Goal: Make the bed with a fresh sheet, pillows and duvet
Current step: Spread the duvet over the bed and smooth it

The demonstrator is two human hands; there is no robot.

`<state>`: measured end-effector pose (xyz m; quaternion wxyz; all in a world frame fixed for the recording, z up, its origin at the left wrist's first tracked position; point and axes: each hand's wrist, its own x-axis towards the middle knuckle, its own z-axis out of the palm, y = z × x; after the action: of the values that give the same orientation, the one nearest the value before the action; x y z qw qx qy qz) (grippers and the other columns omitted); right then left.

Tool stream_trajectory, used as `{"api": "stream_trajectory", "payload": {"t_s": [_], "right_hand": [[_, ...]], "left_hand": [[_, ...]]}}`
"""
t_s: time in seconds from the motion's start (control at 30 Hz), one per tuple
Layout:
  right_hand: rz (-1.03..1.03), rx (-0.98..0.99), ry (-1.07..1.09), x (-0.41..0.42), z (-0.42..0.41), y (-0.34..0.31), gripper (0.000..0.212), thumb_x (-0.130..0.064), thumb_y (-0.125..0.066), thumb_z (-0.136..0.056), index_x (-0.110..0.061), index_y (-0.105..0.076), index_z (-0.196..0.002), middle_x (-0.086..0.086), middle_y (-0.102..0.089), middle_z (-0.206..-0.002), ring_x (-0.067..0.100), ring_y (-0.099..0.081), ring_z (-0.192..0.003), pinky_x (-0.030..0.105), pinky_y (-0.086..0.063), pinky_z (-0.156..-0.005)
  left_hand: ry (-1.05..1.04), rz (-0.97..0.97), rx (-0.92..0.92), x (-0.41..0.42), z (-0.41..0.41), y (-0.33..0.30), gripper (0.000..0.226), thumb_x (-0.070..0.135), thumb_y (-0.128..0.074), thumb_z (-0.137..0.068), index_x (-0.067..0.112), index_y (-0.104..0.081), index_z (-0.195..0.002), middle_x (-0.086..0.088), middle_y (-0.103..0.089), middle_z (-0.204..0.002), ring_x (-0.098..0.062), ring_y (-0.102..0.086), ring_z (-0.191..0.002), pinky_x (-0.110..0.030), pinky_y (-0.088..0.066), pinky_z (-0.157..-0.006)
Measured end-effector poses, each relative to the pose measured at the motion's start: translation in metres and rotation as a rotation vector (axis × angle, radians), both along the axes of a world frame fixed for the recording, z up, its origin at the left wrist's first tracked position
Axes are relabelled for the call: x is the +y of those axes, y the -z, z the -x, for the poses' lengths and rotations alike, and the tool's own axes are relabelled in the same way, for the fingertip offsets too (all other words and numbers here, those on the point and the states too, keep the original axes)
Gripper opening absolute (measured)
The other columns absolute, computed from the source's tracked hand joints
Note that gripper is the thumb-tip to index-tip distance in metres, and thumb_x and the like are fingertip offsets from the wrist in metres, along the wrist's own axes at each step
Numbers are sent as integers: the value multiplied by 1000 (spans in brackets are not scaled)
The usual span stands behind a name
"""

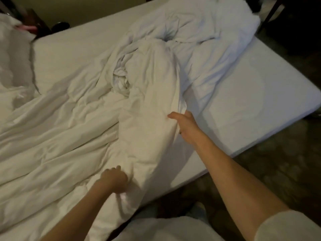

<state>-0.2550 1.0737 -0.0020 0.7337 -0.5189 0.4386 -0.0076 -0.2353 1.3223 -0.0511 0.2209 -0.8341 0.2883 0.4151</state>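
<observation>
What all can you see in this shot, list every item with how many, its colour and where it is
duvet: one, cream white, crumpled over the bed's left and middle
sheet: one, bluish white, bunched at the far right of the bed
mattress: one, white, bare at right and far left
bedding heap: one, white, far left edge
pink item: one, top left, too blurred to identify
floor: dark, patterned, right
left hand: grips the duvet near the bed's edge
right hand: grips a raised duvet fold

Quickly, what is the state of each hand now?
Left hand: closed, gripping the duvet.
Right hand: closed, gripping a raised fold of the duvet.
</observation>
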Motion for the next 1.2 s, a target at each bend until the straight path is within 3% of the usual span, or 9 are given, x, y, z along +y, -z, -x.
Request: {"api": "stream_trajectory", "payload": {"t_s": [0.07,0.17,0.27,0.47,0.57,0.7,0.87,1.03,1.2], "right_hand": [[127,-35,-65,-8,40,-12,59,-21,-73,-68,-6,-53,-122,9,-63,-111,25,-62,-99,33,-53,-80],[306,8,-222,-5,120,-28,49,-7,-67,-85,3,-49,-129,-2,-51,-108,16,-52,-105,10,-40,-72],[526,132,-543,6,205,-14,44,-21,-66,-88,4,-52,-123,5,-53,-113,18,-52,-113,23,-40,-90],[753,233,-1057,-7,278,-27,45,-43,-54,-93,-5,-63,-115,12,-66,-117,27,-60,-108,31,-40,-79],[753,164,-1033,-23,267,-25,43,-45,-55,-93,-9,-64,-114,9,-68,-111,25,-64,-101,35,-49,-84],[608,138,-1002,-43,241,-21,50,-57,-58,-86,-20,-61,-120,-4,-65,-115,15,-62,-105,32,-51,-87],[493,175,-756,-108,181,-13,42,-49,-35,-99,-20,-53,-124,-2,-57,-122,17,-53,-116,25,-38,-92],[119,74,-240,-188,52,-28,43,-52,-36,-97,-18,-47,-122,6,-57,-118,24,-55,-112,40,-43,-97],[54,36,-346,-213,-44,-31,98,-73,-77,-51,-25,-53,-134,-4,-67,-120,18,-64,-108,42,-46,-101]], "left_hand": [[-145,130,-89,-19,-7,-12,44,35,-42,-97,10,-50,-132,-15,-45,-135,-31,-50,-122,-37,-39,-101],[-679,917,-136,-69,-4,-30,32,7,-52,-92,8,-56,-124,-15,-59,-119,-31,-57,-112,-34,-44,-92],[-1028,1385,91,-152,16,-62,28,15,-48,-97,16,-52,-124,-9,-61,-96,-21,-59,-85,-29,-44,-76],[-546,782,-595,-237,58,-2,108,99,1,-51,25,-62,-97,7,-65,-65,-8,-62,-50,-18,-44,-37],[-457,514,-245,-224,79,-12,79,56,-72,-61,6,-51,-119,-13,-64,-105,-27,-64,-94,-31,-52,-75],[-882,893,-183,-203,43,-8,17,15,-55,-82,1,-63,-86,-16,-67,-86,-39,-60,-94,-30,-44,-71],[-1676,1491,358,-206,-6,-52,29,0,-37,-93,11,-60,-78,1,-62,-57,-15,-56,-58,-17,-44,-50],[-1506,1540,701,-242,0,-86,18,-8,-53,-59,6,-63,-66,3,-65,-54,-14,-61,-54,-15,-47,-49],[-1043,991,927,-255,38,-59,29,3,-58,-40,12,-50,-67,10,-54,-51,4,-49,-48,-13,-35,-54]]}}
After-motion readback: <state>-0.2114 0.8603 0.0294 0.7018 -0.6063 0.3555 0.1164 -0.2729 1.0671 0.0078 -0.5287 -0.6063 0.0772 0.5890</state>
